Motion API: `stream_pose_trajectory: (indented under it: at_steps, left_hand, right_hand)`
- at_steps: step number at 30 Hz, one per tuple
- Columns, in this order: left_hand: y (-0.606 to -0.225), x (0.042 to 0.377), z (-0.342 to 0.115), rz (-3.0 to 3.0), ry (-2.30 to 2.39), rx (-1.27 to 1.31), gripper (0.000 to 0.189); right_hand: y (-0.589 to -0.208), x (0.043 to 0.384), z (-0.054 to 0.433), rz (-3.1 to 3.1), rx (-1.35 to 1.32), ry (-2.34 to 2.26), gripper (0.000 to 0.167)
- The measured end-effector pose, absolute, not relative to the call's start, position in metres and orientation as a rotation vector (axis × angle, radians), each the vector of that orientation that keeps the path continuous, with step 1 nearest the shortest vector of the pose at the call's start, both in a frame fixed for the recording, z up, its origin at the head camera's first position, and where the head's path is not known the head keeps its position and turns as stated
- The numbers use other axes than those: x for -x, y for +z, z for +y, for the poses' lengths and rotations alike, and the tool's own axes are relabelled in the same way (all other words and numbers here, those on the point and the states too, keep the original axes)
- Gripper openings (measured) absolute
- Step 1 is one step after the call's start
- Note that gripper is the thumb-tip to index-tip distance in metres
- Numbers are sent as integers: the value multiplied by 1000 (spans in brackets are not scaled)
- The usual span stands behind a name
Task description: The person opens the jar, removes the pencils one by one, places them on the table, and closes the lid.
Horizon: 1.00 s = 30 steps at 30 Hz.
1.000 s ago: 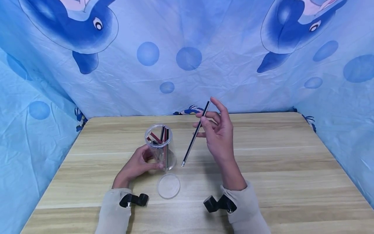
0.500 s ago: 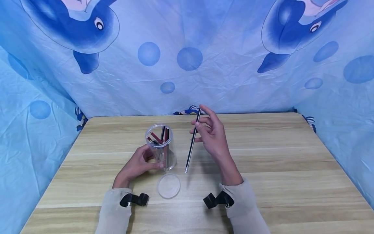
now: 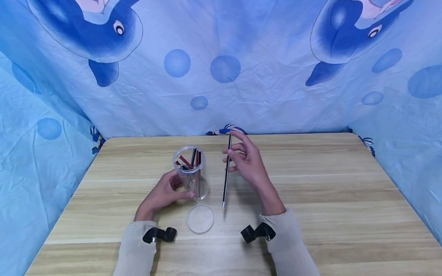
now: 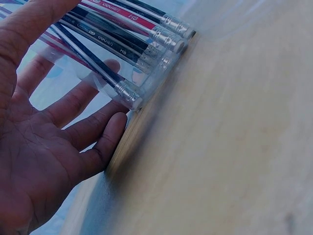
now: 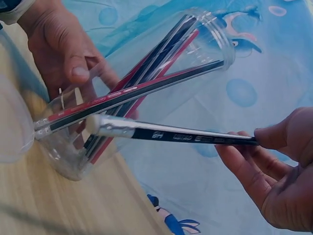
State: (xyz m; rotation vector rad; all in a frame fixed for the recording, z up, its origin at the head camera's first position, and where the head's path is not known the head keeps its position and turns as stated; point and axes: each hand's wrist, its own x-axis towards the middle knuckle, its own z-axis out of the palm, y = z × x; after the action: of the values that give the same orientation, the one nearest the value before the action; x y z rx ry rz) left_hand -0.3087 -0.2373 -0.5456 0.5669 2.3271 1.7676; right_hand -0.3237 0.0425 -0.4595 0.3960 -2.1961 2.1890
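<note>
A clear plastic jar (image 3: 204,188) without its lid stands on the table, with several black and red pencils (image 3: 194,160) leaning inside. My left hand (image 3: 165,195) holds the jar low on its left side, thumb in front and fingers behind. To the right of the jar, my right hand (image 3: 250,165) pinches a black pencil (image 3: 226,180) near its upper end. That pencil hangs nearly upright, its metal-banded white eraser end pointing down, apart from the jar. In the right wrist view the held pencil (image 5: 166,136) shows "HB" lettering beside its metal band.
A round clear lid (image 3: 200,219) lies flat on the wooden table (image 3: 345,207), just in front of the jar. Behind the table hangs a blue curtain (image 3: 269,96) printed with dolphins. A wrist camera (image 3: 258,232) sits on each sleeve.
My right hand has moved left and slightly nearer to me, and the pencil has swung from slanted to almost vertical. The left hand and the jar stay in place.
</note>
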Motion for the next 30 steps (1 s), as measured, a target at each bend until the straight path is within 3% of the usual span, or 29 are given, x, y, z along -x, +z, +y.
stream_pose_trajectory:
  at_steps: [21,30]
  left_hand:
    - [-545,309,-238,2347,1759,-576,74]
    - [-547,311,-238,2336,1758,-587,72]
  right_hand:
    - [-510,340,28,-2507,-456,2257,47]
    - [-526,345,24,-2575,-328,2282,46]
